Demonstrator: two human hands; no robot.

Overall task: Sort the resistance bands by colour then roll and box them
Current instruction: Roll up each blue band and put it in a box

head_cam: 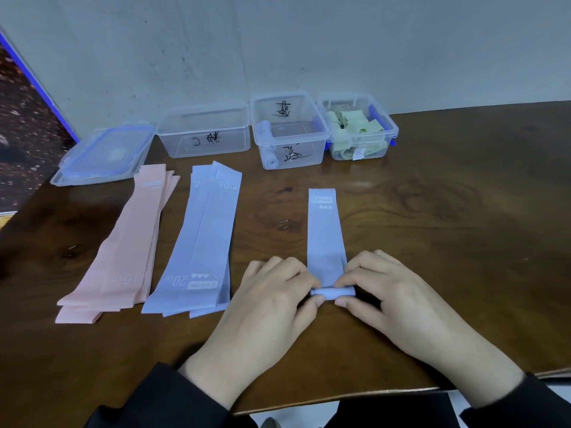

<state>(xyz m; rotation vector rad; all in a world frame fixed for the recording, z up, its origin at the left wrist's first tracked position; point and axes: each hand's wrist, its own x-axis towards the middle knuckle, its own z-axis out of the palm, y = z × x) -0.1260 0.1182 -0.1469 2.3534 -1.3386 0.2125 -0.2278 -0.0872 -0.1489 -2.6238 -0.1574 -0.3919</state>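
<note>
surface: dark brown wooden table [432, 211] with visible grain and knots, its near edge running across the bottom of the view.
room: pale grey wall [278, 41] behind the table at 12 o'clock; a blue-edged panel [27, 118] with a speckled dark pattern leans in at 9 to 10 o'clock.
band in hand: blue band [326, 233] lies flat just right of centre, stretching toward 12 o'clock, its near end curled into a small roll.
left hand: left hand [272, 291] pinches the left end of that roll between thumb and fingertips.
right hand: right hand [380, 285] pinches the right end of the roll the same way, fingers curled over it.
blue stack: blue pile [200, 242] lies flat at 9 o'clock from the hands, printed "20 lb" and "medium".
pink stack: pink pile [123, 251] lies further toward 9 o'clock, beside the blue pile.
boxes: along the wall at 12 o'clock, empty clear box [204, 131], then middle box [289, 128] holding rolled blue bands, then right box [358, 128] full of pale green rolls.
lids: clear lids [105, 152] with blue clips lie stacked at 10 o'clock.
sleeves: black sleeves [160, 400] cover both wrists at 6 o'clock.
</note>
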